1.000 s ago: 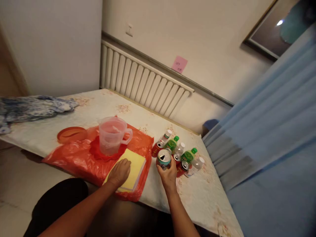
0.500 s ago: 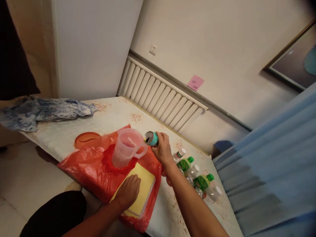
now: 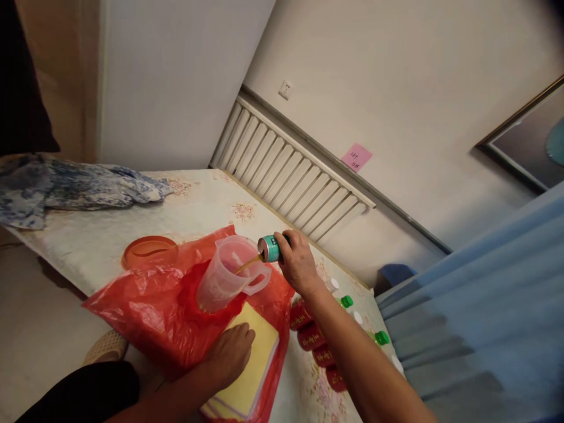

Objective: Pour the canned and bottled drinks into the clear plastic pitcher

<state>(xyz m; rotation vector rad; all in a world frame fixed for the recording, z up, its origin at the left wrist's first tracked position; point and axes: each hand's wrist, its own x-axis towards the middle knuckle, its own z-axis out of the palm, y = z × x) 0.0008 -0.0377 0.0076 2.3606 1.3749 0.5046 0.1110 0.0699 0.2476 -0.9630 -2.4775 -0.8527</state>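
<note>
My right hand (image 3: 297, 261) is closed around a teal can (image 3: 269, 249), which is tipped on its side above a clear plastic pitcher (image 3: 220, 282). A thin brownish stream runs from the can's opening into the pitcher. The pitcher stands on a red piece within a spread red plastic bag (image 3: 150, 299), its handle toward the right. My left hand (image 3: 233, 352) rests on a yellow pad (image 3: 258, 364), fingers curled and pressed together; whether anything is under them is hidden.
An orange lid (image 3: 150, 249) lies left of the pitcher. Several red cans (image 3: 311, 336) and green-capped bottles (image 3: 347, 301) stand or lie right, partly behind my right arm. A blue patterned cloth (image 3: 97, 185) lies far left; a radiator (image 3: 286, 170) runs behind.
The can in my right hand has tipped further, and liquid now pours from it. The view has shifted, and red cans show beside my right forearm. My left hand stays on the yellow pad.
</note>
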